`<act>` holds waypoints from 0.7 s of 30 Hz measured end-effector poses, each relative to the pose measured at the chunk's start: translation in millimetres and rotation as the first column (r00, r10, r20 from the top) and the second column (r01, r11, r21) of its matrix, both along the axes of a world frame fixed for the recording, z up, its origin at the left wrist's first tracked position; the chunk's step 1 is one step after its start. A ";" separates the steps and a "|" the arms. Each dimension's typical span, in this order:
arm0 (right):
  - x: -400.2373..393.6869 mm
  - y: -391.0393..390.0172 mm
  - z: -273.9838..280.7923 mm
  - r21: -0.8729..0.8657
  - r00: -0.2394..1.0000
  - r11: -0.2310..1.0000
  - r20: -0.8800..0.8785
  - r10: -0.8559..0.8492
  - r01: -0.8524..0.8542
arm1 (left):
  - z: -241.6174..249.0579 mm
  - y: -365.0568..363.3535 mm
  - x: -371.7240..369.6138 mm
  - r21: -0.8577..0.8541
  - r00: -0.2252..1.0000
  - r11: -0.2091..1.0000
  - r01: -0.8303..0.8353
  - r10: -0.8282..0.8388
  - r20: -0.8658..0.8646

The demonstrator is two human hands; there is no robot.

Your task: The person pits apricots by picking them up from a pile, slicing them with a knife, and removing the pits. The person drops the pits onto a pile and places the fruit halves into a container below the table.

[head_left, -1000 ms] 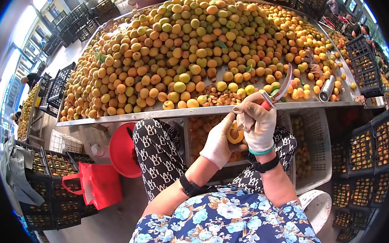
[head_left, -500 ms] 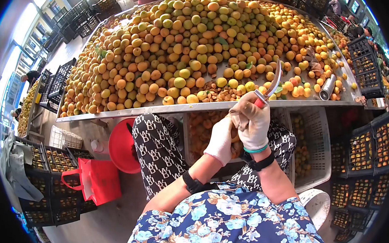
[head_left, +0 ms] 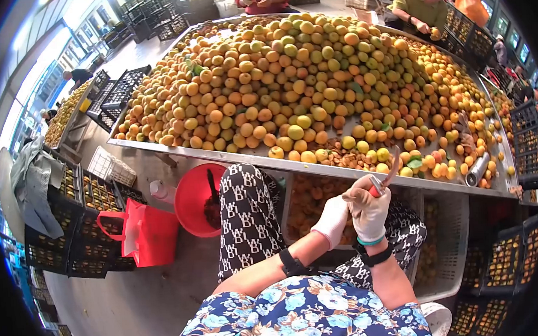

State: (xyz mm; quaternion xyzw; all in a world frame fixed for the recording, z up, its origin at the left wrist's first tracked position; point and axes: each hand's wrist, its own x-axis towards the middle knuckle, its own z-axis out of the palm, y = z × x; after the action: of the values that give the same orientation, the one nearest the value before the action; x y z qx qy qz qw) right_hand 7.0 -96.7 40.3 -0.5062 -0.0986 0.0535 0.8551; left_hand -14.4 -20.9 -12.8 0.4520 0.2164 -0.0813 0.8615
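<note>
My right hand (head_left: pixel 370 214), in a whitish glove with stained fingertips, is closed round the red handle of a curved knife (head_left: pixel 392 167), its blade pointing up. Pressed against its fingers is my gloved left hand (head_left: pixel 333 220), fingers closed; whatever they hold, if anything, is hidden. Both hands are over my lap, just in front of the metal table's edge (head_left: pixel 317 165). Behind that edge lies a big heap of yellow-orange fruit (head_left: pixel 265 78), with cut pieces (head_left: pixel 343 158) near the front.
Below the table stand a crate of orange fruit pieces (head_left: pixel 309 205) and a grey crate (head_left: pixel 452 244). To the left are a red basin (head_left: pixel 192 201), a red bag (head_left: pixel 149 233) and stacked black crates (head_left: pixel 74 236). A metal cylinder (head_left: pixel 477 169) lies on the table. Other people work across it.
The view has shifted, so the table sits lower and tilted, and more of the people behind it shows. My hands remain together with the knife raised.
</note>
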 end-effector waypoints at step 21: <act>5.0 -25.3 -16.0 -0.003 0.987 0.988 -0.048 0.156 -0.156 | 13.3 16.2 -7.5 -0.206 0.910 0.933 0.295 -0.340 -0.236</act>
State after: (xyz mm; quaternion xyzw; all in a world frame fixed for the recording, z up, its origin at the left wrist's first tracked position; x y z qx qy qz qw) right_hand 11.9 -122.0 24.3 -0.4986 -0.1177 0.1326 0.8485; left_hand -21.9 -4.7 0.5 0.3928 0.2465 -0.2988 0.8341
